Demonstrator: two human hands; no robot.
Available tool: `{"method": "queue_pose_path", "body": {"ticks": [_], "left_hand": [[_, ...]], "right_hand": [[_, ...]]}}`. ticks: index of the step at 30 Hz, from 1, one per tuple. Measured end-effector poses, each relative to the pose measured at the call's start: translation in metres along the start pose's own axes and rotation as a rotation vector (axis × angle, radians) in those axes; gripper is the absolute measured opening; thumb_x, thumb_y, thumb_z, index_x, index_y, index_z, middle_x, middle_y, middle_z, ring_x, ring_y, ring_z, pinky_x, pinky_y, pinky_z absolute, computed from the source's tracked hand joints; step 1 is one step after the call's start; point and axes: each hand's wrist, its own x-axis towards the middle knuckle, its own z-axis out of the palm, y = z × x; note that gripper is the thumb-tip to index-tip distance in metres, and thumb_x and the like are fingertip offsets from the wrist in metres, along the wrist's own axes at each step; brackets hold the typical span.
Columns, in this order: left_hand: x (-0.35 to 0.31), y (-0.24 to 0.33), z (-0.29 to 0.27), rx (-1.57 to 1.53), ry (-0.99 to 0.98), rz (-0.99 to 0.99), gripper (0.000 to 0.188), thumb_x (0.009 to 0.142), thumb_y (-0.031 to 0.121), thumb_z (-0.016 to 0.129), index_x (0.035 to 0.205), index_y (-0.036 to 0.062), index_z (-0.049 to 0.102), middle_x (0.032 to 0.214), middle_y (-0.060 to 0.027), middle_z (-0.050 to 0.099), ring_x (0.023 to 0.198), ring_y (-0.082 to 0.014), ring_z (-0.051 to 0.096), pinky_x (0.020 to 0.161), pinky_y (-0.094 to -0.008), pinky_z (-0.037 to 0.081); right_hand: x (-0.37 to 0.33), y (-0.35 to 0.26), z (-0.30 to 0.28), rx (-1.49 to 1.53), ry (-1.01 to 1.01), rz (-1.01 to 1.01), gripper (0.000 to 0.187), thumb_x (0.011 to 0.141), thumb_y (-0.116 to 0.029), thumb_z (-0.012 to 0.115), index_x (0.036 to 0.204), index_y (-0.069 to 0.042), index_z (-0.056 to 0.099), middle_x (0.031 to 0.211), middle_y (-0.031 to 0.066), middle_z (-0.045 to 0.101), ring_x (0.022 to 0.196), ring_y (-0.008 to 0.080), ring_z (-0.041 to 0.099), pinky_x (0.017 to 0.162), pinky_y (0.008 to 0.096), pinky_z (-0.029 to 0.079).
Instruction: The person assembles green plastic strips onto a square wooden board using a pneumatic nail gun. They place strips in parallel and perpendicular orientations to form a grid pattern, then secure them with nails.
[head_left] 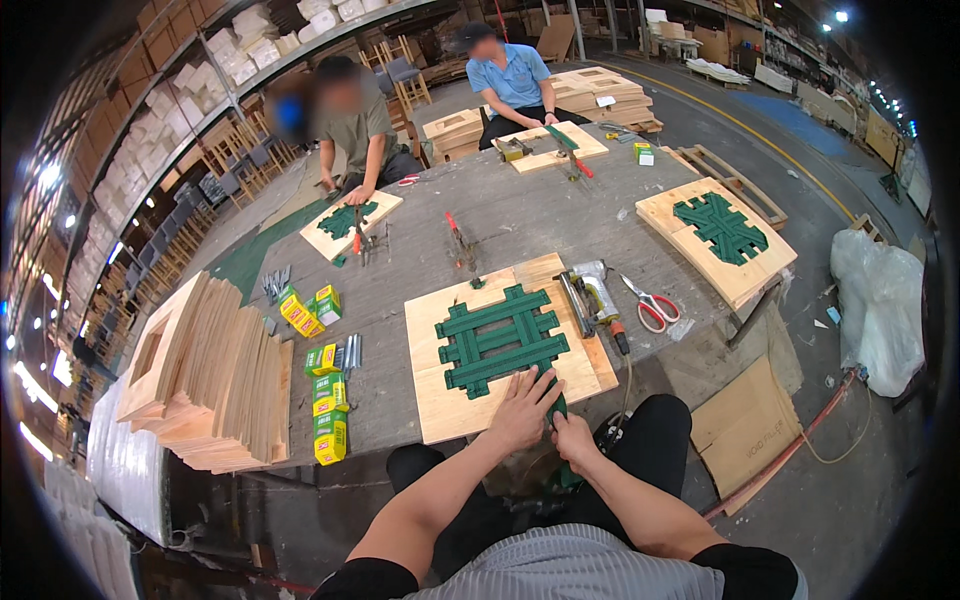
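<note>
In front of me a square plywood panel (425, 385) lies at the table's near edge, with green webbing straps (500, 343) woven across its middle. My left hand (520, 410) rests flat near the panel's front edge, its fingers stretched toward the lower right of the weave. Close beside it, my right hand (577, 442) is closed round a green strap (559, 404) that runs down over the panel's edge toward my lap. Right of the panel's far corner lies a nail or staple gun (598, 292) with a hose. Red-handled scissors (652, 306) are beside it.
Yellow-green boxes (330, 437) and metal staple strips (352, 352) sit left of the panel. A tall stack of wooden panels (205, 375) stands farther left. Another webbed panel (715, 240) tops a pile at right. Two people (510, 80) work across the table (400, 270).
</note>
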Motion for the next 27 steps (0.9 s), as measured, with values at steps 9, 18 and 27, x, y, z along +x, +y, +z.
{"method": "queue_pose_path", "body": {"ticks": [9, 18, 27], "left_hand": [[0.0, -0.002, 0.009, 0.074, 0.015, 0.115, 0.074, 0.088, 0.02, 0.062, 0.158, 0.0135, 0.038, 0.165, -0.0091, 0.035, 0.153, -0.0356, 0.028, 0.125, -0.0605, 0.019], [0.002, -0.007, 0.016, 0.11, 0.043, 0.188, 0.074, 0.088, 0.02, 0.062, 0.158, 0.015, 0.039, 0.165, -0.0061, 0.037, 0.15, -0.0328, 0.037, 0.124, -0.0597, 0.021], [-0.001, -0.009, 0.021, 0.159, 0.058, 0.228, 0.074, 0.088, 0.024, 0.066, 0.157, 0.0197, 0.041, 0.165, -0.0027, 0.038, 0.15, -0.0314, 0.037, 0.124, -0.0602, 0.022]], "right_hand": [[-0.019, 0.008, -0.01, -0.001, 0.007, 0.036, 0.037, 0.11, -0.031, 0.048, 0.089, -0.004, 0.06, 0.069, 0.0029, 0.054, 0.056, 0.0149, 0.047, 0.053, 0.0343, 0.037], [-0.035, 0.0, -0.017, 0.041, -0.017, 0.077, 0.034, 0.109, -0.031, 0.049, 0.09, -0.005, 0.06, 0.069, 0.0013, 0.053, 0.053, 0.0129, 0.045, 0.049, 0.0322, 0.035], [-0.048, -0.001, -0.017, 0.072, -0.019, 0.069, 0.034, 0.109, -0.03, 0.048, 0.09, -0.004, 0.059, 0.068, 0.0003, 0.051, 0.053, 0.0118, 0.042, 0.048, 0.0312, 0.034]]}}
